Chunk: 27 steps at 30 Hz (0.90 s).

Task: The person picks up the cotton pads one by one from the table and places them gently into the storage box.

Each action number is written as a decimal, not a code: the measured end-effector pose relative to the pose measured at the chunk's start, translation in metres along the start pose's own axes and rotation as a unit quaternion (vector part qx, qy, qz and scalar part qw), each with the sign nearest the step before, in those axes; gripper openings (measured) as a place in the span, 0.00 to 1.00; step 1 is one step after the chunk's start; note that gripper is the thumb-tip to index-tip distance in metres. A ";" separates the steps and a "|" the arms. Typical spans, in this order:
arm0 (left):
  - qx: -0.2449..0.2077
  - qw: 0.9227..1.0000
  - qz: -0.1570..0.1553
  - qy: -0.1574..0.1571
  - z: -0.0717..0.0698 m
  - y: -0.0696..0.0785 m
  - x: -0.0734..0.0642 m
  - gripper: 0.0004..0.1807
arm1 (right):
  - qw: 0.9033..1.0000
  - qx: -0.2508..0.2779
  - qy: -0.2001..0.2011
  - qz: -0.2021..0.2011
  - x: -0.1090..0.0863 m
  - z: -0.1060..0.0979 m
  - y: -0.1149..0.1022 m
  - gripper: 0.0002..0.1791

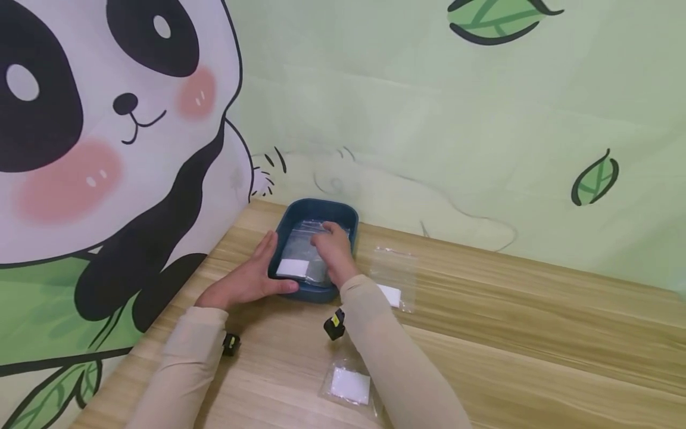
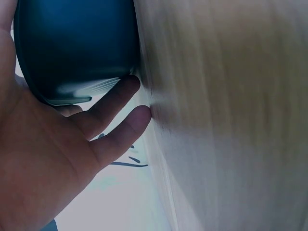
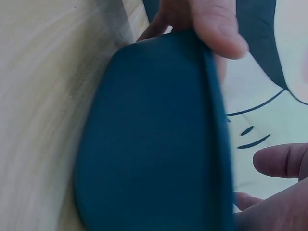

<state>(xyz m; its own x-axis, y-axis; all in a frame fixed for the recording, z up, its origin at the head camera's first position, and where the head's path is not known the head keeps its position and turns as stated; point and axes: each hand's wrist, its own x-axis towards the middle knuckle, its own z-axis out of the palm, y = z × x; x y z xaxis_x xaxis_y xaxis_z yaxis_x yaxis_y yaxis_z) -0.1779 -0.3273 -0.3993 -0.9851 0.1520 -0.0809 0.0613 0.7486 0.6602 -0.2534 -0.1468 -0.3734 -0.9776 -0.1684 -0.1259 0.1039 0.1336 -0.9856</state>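
A dark blue box point(image 1: 316, 293) with rounded corners stands at the table's back edge. Clear zip bags with a white label point(image 1: 293, 267) lie inside it. My left hand point(image 1: 249, 271) rests against the box's near left corner, fingers along the outer wall and thumb along the near rim. In the left wrist view, two spread, fairly straight fingers point(image 2: 122, 132) reach under the box's edge point(image 2: 82, 43). My right hand point(image 1: 334, 253) is inside the box over the bags; its thumb and fingers point(image 3: 279, 161) are apart above the rim in the right wrist view, with some fingers hidden.
One clear bag with a white label point(image 1: 390, 296) lies right of the box, partly behind my right sleeve. Another labelled bag point(image 1: 349, 386) lies nearer on the wooden table point(image 1: 514, 333). A panda-printed cloth point(image 1: 375, 101) hangs behind the table.
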 end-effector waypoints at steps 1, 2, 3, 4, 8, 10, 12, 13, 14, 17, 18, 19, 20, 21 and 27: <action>0.000 1.000 0.000 0.000 0.000 0.000 0.000 0.70 | 1.000 -0.002 0.003 -0.008 -0.001 -0.002 -0.002 0.35; -0.001 1.000 0.001 0.000 0.000 0.000 0.000 0.70 | 1.000 -0.004 0.005 -0.016 -0.002 -0.004 -0.004 0.34; -0.001 1.000 0.001 0.001 0.000 0.001 0.000 0.70 | 1.000 -0.006 0.005 -0.024 -0.004 -0.006 -0.007 0.33; 0.000 1.000 0.001 0.001 0.000 0.001 0.001 0.70 | 0.999 -0.008 0.004 -0.031 -0.006 -0.009 -0.009 0.32; 0.002 1.000 0.002 -0.001 0.001 0.000 0.001 0.70 | 0.999 -0.012 -0.008 -0.051 -0.013 -0.024 -0.017 0.26; 0.007 1.000 0.004 0.001 0.001 -0.001 0.002 0.70 | 0.998 0.002 -0.031 -0.048 -0.017 -0.034 -0.019 0.21; 0.011 1.000 0.010 0.003 0.002 -0.001 0.002 0.70 | 0.997 0.029 -0.063 -0.043 -0.021 -0.047 -0.019 0.17; 0.013 1.000 0.012 0.004 0.002 -0.002 0.002 0.70 | 0.995 0.045 -0.081 -0.040 -0.022 -0.055 -0.018 0.16; 0.014 1.000 0.013 0.005 0.003 -0.002 0.002 0.70 | 0.993 0.055 -0.096 -0.038 -0.023 -0.063 -0.017 0.15; 0.014 1.000 0.015 0.005 0.004 -0.001 0.003 0.71 | 0.989 0.072 -0.124 -0.045 -0.027 -0.089 -0.009 0.14; 0.015 1.000 0.015 0.005 0.004 -0.002 0.003 0.71 | 0.989 0.069 -0.125 -0.048 -0.029 -0.099 -0.006 0.15; 0.014 1.000 0.015 0.005 0.004 -0.001 0.003 0.71 | 0.989 0.066 -0.123 -0.050 -0.030 -0.108 -0.003 0.15; 0.014 1.000 0.015 0.004 0.004 -0.001 0.003 0.71 | 0.989 0.062 -0.121 -0.051 -0.032 -0.116 0.000 0.15; 0.015 1.000 0.015 0.004 0.004 -0.001 0.003 0.70 | 0.990 0.058 -0.116 -0.051 -0.033 -0.125 0.003 0.16; 0.010 1.000 0.012 0.000 0.002 0.001 -0.001 0.70 | 0.996 0.032 -0.078 -0.037 -0.038 -0.165 0.025 0.16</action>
<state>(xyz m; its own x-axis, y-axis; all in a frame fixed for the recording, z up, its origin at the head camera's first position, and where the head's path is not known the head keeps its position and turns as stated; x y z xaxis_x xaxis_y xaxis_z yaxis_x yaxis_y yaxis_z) -0.1763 -0.3258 -0.4001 -0.9835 0.1689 -0.0651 0.0873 0.7579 0.6465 -0.2436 0.0237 -0.3751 -0.9433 -0.3259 -0.0637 0.0489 0.0532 -0.9974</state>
